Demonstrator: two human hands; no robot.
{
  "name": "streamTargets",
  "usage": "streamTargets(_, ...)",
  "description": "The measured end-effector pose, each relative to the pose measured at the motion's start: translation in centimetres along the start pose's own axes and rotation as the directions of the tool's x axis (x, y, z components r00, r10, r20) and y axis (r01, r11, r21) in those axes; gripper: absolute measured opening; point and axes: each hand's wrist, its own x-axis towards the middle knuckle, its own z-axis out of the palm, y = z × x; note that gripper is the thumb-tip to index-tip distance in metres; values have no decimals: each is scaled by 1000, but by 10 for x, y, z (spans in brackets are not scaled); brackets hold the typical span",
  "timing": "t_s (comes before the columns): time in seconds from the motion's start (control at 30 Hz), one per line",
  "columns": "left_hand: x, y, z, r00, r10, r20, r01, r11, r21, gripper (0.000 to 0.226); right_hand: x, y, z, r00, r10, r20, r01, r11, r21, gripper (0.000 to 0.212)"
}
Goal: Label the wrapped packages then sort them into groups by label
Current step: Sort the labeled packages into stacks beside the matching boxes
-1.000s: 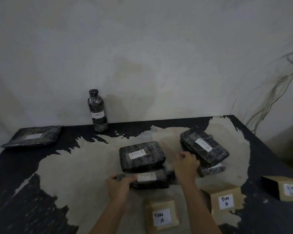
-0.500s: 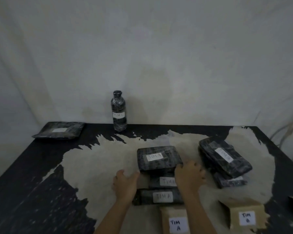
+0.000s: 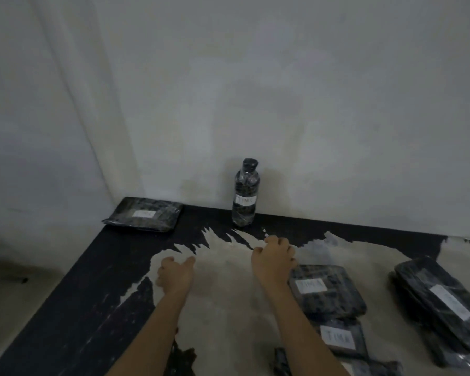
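Both my hands are stretched out over the worn middle of the table and hold nothing. My left hand (image 3: 175, 275) hovers with its thumb spread and its fingers loosely curled down. My right hand (image 3: 274, 263) has loosely curled fingers and is just left of the TIM A package stack (image 3: 327, 290). A second TIM A package (image 3: 341, 339) lies in front of that stack. A black-wrapped bottle (image 3: 244, 198) labelled TIM C stands upright at the back edge, beyond my right hand. At the far left corner lies a flat wrapped package (image 3: 144, 215) with a white label.
A stack of wrapped packages (image 3: 442, 298) with a white label sits at the right edge of view. The black table (image 3: 73, 308) has a peeled pale patch in the middle. Its left edge drops to the floor. A pale wall runs right behind the table.
Both hands have let go of the TIM A stack and moved forward and left toward the back of the table. The view has turned left, and the brown boxes are out of sight.
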Motion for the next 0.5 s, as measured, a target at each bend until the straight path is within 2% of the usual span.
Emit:
streamTargets(0.17, 61, 15, -17, 996, -82, -40, 82, 997, -4, 66, 31, -28, 21, 998, 20, 57, -18, 1000, -21, 38)
streamTargets(0.27, 90, 25, -19, 987, -153, -49, 145, 980, -133, 65, 54, -39, 31, 996, 41, 83, -46, 998, 52, 42)
streamTargets(0.37, 117, 32, -19, 965, -258, -46, 236, 933, -270, 72, 74, -50, 40, 988, 75, 136, -109, 959, 261, 63)
streamTargets(0.5, 152, 36, -22, 936, -343, 78, 334, 800, -499, 68, 90, -60, 51, 977, 103, 189, -176, 888, 425, 98)
